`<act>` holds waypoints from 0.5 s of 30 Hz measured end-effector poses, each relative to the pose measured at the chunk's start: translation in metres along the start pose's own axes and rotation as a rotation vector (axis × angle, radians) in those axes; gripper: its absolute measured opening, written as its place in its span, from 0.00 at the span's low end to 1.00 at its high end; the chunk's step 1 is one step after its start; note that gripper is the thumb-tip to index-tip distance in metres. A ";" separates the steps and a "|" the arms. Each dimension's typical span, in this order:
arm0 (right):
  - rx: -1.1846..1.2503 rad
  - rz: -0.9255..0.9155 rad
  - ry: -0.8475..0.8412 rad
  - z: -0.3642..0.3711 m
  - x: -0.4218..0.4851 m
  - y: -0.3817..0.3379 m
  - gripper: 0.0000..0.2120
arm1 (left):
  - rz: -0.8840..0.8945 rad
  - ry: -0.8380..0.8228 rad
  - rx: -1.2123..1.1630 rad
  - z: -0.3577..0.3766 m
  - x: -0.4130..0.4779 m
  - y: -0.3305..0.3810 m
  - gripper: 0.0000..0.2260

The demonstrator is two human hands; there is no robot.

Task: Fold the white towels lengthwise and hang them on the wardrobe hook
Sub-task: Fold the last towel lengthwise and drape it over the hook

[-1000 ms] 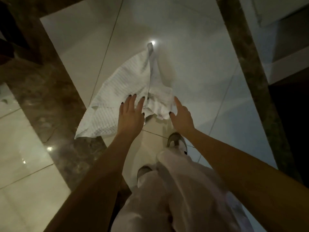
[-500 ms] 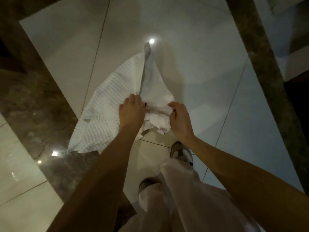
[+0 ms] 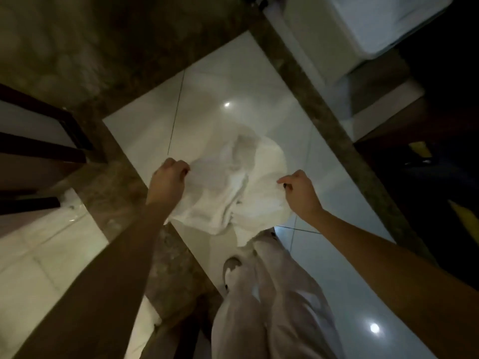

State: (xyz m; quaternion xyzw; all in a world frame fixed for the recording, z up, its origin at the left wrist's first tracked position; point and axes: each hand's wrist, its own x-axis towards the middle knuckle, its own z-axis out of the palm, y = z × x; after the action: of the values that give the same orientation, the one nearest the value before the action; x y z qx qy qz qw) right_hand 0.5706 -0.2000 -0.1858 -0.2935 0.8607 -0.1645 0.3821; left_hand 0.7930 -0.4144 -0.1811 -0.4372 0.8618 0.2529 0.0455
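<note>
White towel (image 3: 228, 193) sags soft and light between both hands; left hand (image 3: 168, 180) and right hand (image 3: 300, 189) each pinch an upper edge, better at the corners.

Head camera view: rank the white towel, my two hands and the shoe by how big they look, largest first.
1. The towel, clearly largest.
2. The left hand and right hand look about alike, so I won't rank them against each other.
3. The shoe looks smallest, though the trousers hide most of it.
</note>
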 end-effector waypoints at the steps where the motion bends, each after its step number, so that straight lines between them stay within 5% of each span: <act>1: -0.015 0.017 0.031 -0.020 -0.013 -0.004 0.13 | 0.024 0.000 0.018 -0.022 -0.002 0.009 0.10; 6: -0.064 0.074 0.217 -0.119 -0.082 -0.032 0.13 | 0.160 -0.024 0.058 -0.124 -0.012 0.063 0.11; 15: -0.258 -0.212 0.357 -0.327 -0.213 -0.129 0.13 | 0.345 -0.021 0.030 -0.276 -0.062 0.222 0.11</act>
State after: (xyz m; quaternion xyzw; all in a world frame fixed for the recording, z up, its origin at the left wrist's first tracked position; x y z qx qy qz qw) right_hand 0.4870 -0.1465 0.2135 -0.3946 0.8929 -0.1416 0.1640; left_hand 0.6982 -0.3919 0.1652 -0.2793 0.9273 0.2487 0.0168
